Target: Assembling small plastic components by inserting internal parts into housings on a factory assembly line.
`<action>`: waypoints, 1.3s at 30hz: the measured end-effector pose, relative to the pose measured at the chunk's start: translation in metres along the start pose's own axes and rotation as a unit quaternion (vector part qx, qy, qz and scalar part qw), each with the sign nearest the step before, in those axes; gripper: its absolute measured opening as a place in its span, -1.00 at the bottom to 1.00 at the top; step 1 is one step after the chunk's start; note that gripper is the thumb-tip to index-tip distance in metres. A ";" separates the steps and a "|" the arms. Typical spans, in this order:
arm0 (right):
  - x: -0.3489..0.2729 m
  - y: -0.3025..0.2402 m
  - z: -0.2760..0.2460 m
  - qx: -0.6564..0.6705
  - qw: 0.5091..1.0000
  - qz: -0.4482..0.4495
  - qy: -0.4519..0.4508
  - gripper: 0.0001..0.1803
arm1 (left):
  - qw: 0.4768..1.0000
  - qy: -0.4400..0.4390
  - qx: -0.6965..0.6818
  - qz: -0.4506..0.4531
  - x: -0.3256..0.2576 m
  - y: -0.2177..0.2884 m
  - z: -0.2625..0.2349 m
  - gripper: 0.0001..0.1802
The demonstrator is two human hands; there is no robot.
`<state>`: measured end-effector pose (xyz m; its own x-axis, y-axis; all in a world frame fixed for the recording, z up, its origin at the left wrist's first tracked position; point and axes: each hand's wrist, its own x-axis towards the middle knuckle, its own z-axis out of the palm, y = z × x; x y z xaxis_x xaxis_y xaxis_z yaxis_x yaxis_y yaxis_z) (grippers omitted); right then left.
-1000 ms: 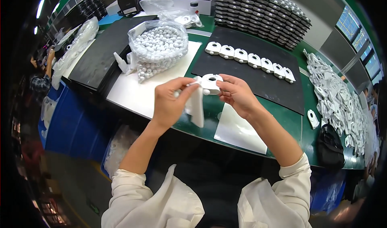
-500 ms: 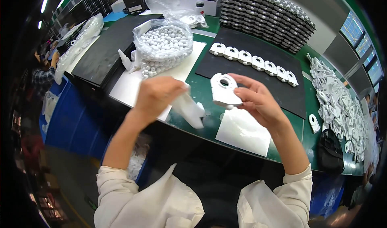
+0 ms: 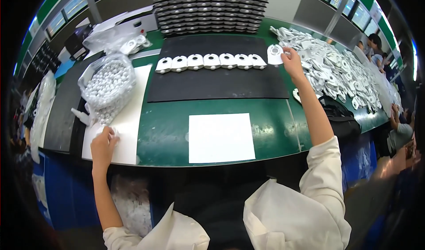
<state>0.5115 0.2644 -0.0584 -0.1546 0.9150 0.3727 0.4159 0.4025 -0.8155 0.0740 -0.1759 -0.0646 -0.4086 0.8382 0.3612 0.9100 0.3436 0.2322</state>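
My right hand (image 3: pixel 293 64) pinches a white plastic part (image 3: pixel 274 54) with a round hole, holding it at the right end of a row. That row of several similar white parts (image 3: pixel 210 61), each with a small round knob on its near edge, lies across a black mat (image 3: pixel 212 85). My left hand (image 3: pixel 102 147) rests low over a white board (image 3: pixel 128 144) at the left, fingers closed around something whitish, mostly hidden. Just beyond it is a clear bag (image 3: pixel 108 79) of small white balls. A white nozzle bottle (image 3: pixel 82 116) lies beside the bag.
A white sheet (image 3: pixel 221 138) lies on the green table (image 3: pixel 168 130) near its front edge. Stacked black trays (image 3: pixel 210 11) of parts stand behind the mat. At the right are a heap of white parts (image 3: pixel 341 75) and a black bag (image 3: pixel 338 117). Other people sit far right.
My right hand has carried the white part away and right, to the row's end. My left hand has moved left and down onto the white board with its whitish item. The view has turned right.
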 end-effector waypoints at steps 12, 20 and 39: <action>0.041 0.077 0.020 -0.208 0.976 -0.022 0.052 -0.71 | 0.996 0.012 -0.066 -0.063 0.015 0.011 -0.042 -0.83; 0.027 0.063 0.019 -0.246 0.967 0.052 -0.029 -0.76 | 0.909 -0.095 -0.401 -0.069 0.043 0.079 -0.022 -0.83; -0.050 0.040 -0.075 -0.334 0.921 -0.143 -0.138 -0.45 | 0.480 -0.320 -0.789 -0.210 0.109 0.196 0.103 -0.58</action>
<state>0.6031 0.2326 -0.0767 -0.5272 0.7840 0.3276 0.7677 0.6048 -0.2119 0.2152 0.0268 -0.0724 0.0327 0.9673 -0.2517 -0.6366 0.2143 0.7408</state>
